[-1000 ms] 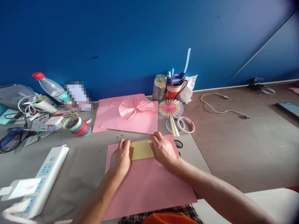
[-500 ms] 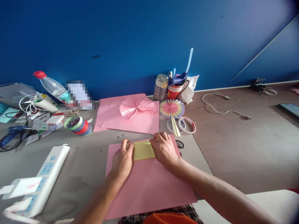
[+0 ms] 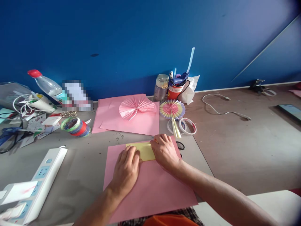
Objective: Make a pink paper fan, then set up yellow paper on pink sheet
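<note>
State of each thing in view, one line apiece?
Yellow paper, lying flat
Left hand, on yellow paper
Right hand, on yellow paper
Pink fan, spread
Multicolored fan, spread
Bottle, capped, tilted
Jar, lidded, upright
Red cup, upright, filled
Power strip, plugs inserted
White cable, unplugged

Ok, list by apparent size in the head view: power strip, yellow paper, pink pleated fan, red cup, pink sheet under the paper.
1. Pink sheet
2. Power strip
3. Pink pleated fan and yellow paper: unsure, as left hand and right hand hide some paper
4. Red cup
</note>
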Tool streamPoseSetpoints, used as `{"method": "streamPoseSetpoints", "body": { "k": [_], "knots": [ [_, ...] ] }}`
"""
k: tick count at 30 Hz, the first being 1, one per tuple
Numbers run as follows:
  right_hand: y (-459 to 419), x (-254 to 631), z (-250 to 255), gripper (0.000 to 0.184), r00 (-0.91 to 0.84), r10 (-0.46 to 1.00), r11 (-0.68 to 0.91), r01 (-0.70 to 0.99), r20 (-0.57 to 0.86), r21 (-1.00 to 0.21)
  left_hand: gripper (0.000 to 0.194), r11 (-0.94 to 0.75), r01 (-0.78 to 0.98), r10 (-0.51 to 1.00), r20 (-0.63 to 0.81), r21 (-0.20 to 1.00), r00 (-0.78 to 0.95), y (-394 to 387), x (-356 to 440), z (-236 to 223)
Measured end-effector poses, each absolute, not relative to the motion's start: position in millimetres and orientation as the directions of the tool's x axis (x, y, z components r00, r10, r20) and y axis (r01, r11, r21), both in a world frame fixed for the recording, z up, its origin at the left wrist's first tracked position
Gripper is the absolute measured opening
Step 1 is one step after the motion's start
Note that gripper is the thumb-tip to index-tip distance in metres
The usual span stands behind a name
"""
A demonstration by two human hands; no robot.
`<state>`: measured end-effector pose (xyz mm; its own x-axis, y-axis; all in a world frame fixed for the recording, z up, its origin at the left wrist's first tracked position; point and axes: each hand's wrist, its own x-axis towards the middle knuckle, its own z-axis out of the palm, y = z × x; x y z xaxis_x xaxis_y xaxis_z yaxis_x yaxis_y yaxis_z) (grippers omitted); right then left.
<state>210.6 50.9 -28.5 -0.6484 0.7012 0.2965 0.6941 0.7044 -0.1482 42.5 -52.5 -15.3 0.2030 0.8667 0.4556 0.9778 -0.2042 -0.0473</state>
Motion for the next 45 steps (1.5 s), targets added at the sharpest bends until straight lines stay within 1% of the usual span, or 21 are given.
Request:
{"method": "streamPoseSetpoints", "body": {
  "k": [2,4,7,11,15,23,27,31,34,36,40,43,45],
  "knots": [
    [51,211,-29,0.01,-0.65,0.703,0.704,0.693,0.288,-0.155,0.026,-0.275,0.961,0.871,0.425,0.005,0.247,-54,48,-18],
    [51,211,-30,0.01,-0.652,0.703,0.705,0.69,0.284,-0.162,0.037,-0.292,0.956,0.886,0.381,0.018,0.263,-54,51,-23],
    [51,212,-31,0.011,-0.652,0.704,0.705,0.692,0.283,-0.159,0.047,-0.265,0.964,0.912,0.322,-0.007,0.253,-56,52,-31],
    [51,211,-31,0.012,-0.653,0.7,0.706,0.694,0.29,-0.141,0.052,-0.237,0.97,0.933,0.269,-0.046,0.241,-58,53,-36],
    [51,211,-30,0.013,-0.653,0.697,0.706,0.696,0.296,-0.129,0.054,-0.237,0.97,0.939,0.243,-0.062,0.245,-58,54,-35],
    [51,211,-28,0.013,-0.654,0.701,0.704,0.698,0.283,-0.129,0.05,-0.237,0.97,0.948,0.204,-0.058,0.244,-59,53,-33],
    [57,217,-25,0.01,-0.638,0.722,0.685,0.715,0.269,-0.141,0.049,-0.243,0.968,0.945,0.209,-0.061,0.25,-59,53,-31],
    [62,223,-25,0.013,-0.608,0.745,0.66,0.733,0.274,-0.168,0.048,-0.247,0.968,0.942,0.221,-0.054,0.253,-59,54,-31],
    [63,224,-26,0.012,-0.607,0.755,0.653,0.731,0.25,-0.197,0.046,-0.244,0.969,0.939,0.24,-0.038,0.246,-59,53,-30],
    [62,224,-25,0.015,-0.615,0.754,0.656,0.722,0.231,-0.219,0.045,-0.257,0.966,0.929,0.269,-0.022,0.253,-58,50,-28],
    [61,224,-18,0.025,-0.635,0.735,0.678,0.687,0.236,-0.263,0.054,-0.277,0.96,0.902,0.359,0.052,0.24,-53,40,-20],
    [60,227,-12,0.03,-0.667,0.704,0.709,0.638,0.244,-0.302,0.06,-0.224,0.965,0.891,0.43,0.139,0.144,-50,33,-18],
    [58,228,-9,0.034,-0.681,0.686,0.723,0.602,0.255,-0.339,0.062,-0.184,0.967,0.891,0.445,0.177,0.088,-49,28,-19]
  ]
}}
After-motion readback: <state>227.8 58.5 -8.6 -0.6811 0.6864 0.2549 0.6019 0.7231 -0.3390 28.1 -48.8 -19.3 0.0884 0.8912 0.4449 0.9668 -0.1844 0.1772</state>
